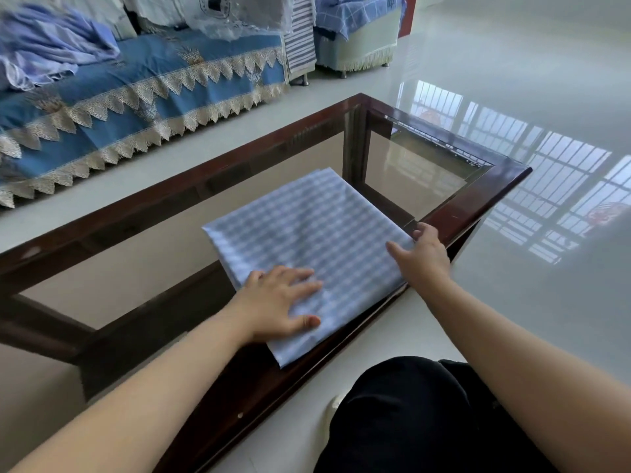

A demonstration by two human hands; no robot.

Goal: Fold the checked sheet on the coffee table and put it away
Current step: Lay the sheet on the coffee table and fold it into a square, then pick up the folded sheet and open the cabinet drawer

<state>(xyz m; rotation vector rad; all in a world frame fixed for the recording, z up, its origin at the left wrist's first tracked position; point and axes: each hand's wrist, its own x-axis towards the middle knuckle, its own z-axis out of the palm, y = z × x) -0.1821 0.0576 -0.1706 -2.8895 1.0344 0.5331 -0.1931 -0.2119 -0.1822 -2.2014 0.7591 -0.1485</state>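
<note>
Checked sheet (307,240), centre frame: folded, soft, light, likely slippery on glass coffee table (505,180). Left hand (278,302) pressed flat, fingers straight; right hand (425,256) gripped right edge, best hold.

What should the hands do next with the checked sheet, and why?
Probably fold it once more. The sheet lies in a flat rectangle on the table, the left hand presses it flat, and the right hand holds its right edge, ready to lift it over.
</note>
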